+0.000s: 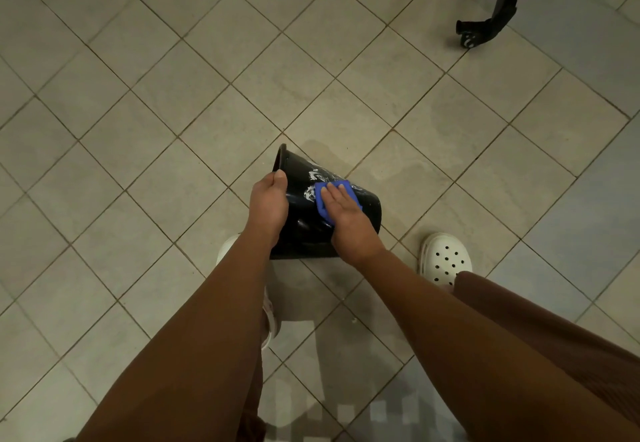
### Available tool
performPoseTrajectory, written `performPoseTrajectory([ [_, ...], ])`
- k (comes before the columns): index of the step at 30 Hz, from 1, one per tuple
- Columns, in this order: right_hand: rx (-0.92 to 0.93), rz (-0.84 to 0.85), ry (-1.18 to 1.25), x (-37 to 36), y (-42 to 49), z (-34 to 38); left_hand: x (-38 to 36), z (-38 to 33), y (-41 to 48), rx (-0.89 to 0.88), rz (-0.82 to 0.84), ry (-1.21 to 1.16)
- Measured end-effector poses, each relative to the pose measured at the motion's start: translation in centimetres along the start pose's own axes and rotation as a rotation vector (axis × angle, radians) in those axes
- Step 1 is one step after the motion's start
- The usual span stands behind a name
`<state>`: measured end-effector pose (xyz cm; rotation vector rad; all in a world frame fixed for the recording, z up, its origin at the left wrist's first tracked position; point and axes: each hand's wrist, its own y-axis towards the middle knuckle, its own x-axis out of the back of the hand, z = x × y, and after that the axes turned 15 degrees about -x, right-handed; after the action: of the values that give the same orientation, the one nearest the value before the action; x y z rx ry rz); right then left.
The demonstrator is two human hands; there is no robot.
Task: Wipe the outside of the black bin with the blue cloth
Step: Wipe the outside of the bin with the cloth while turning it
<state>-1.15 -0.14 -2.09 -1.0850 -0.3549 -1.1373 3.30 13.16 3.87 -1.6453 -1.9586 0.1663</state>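
Bare tiled floor (173, 95) lies open to the left and beyond the tilted black bin (304, 230). A white clog (446, 261) stands near the bin's right side, and a black wheeled leg (485, 26) stands well apart at far right.

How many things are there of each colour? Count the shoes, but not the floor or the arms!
Black: 2, the black bin and the wheeled leg.
Blue: 1, the blue cloth.
White: 2, the right shoe and the left shoe, which is partly hidden.
Total: 5.
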Motion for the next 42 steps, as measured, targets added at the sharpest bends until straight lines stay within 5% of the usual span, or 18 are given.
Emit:
performPoseTrajectory([
  [4,-0.148,0.006,0.054,0.4,-0.1,-0.6,-0.2,0.0,-0.2,-0.022,-0.004,0.003],
  [14,0.199,-0.054,-0.018,-0.4,-1.3,-0.3,-0.3,0.2,0.2,-0.021,0.003,0.023],
  [21,-0.114,-0.035,0.023,-0.1,-1.0,-0.4,-0.3,0.2,0.0,-0.023,-0.004,0.016],
  [29,0.151,-0.025,-0.051,-0.4,-2.0,1.0,-0.1,0.1,0.3,-0.015,0.003,0.027],
  [37,-0.192,0.03,0.05,0.8,-0.5,0.7,-0.2,-0.3,-0.2,-0.01,0.03,0.015],
  [42,0.073,-0.059,0.044,-0.7,-2.7,-0.5,-0.2,-0.3,0.1,-0.011,0.029,0.02],
])
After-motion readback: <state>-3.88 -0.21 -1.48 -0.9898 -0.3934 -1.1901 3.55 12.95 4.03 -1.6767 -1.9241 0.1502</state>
